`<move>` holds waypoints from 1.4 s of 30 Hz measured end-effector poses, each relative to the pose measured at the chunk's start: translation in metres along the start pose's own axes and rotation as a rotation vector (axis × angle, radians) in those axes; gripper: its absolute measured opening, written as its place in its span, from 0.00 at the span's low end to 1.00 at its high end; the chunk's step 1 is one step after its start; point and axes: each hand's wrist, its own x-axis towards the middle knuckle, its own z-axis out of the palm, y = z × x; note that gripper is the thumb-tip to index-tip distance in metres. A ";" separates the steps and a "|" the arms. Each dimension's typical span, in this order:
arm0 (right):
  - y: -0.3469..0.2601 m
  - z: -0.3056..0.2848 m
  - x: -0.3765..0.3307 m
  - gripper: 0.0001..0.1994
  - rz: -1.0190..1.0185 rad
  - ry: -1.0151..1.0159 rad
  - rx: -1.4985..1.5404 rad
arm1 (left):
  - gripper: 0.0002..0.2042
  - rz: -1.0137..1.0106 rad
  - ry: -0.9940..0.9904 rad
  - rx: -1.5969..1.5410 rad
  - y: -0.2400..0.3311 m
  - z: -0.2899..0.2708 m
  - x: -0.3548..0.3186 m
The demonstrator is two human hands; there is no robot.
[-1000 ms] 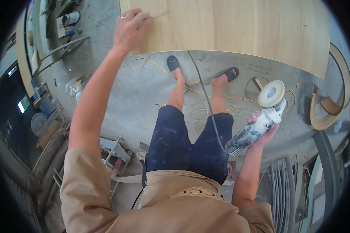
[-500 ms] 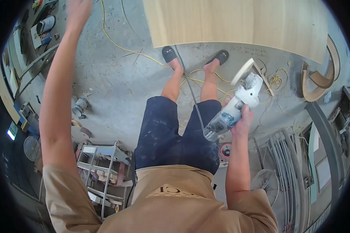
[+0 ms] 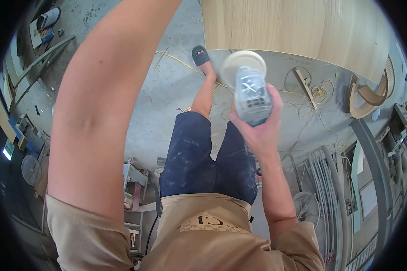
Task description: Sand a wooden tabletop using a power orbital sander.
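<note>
My right hand (image 3: 263,135) is closed around the body of an angle grinder (image 3: 252,92) with a whitish, clear-looking housing. A round cream pad (image 3: 229,68) sits on the grinder's far end, just short of the near edge of a wood-grain board (image 3: 294,27). The tool hangs in front of my right thigh, and it hides my right lower leg and foot. My left arm (image 3: 101,86) stretches forward and up past the top edge, so my left hand is out of view.
Yellow cable (image 3: 321,94) lies coiled on the floor at the right, near a wooden strip (image 3: 305,88). Curved wooden pieces (image 3: 373,94) stand farther right. Metal tubes (image 3: 323,194) lie at the lower right. A stepladder (image 3: 134,174) stands behind my left side.
The grinder has swung left and now points more away from me, its pad closer to the board. My left arm has moved right and up, taking the hand out of view.
</note>
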 end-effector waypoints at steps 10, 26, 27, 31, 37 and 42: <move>-0.019 0.038 0.014 0.50 -0.100 -0.075 -0.046 | 0.19 -0.042 0.158 -0.028 -0.020 0.026 0.010; 0.015 -0.047 0.027 0.49 0.183 0.342 0.148 | 0.26 -0.038 0.030 0.128 -0.003 -0.015 -0.008; 0.013 -0.043 0.027 0.49 0.179 0.332 0.158 | 0.28 -0.210 0.144 -0.182 -0.001 -0.014 -0.007; -0.010 -0.009 0.021 0.50 0.083 0.109 0.035 | 0.41 -0.361 0.275 -0.492 0.000 -0.014 -0.005; -0.022 0.039 0.024 0.49 -0.201 -0.088 -0.143 | 0.40 -0.433 0.180 -0.540 0.009 -0.023 -0.008; -0.032 0.025 0.026 0.49 0.006 -0.041 -0.088 | 0.40 -0.429 0.207 -0.511 0.006 -0.024 -0.006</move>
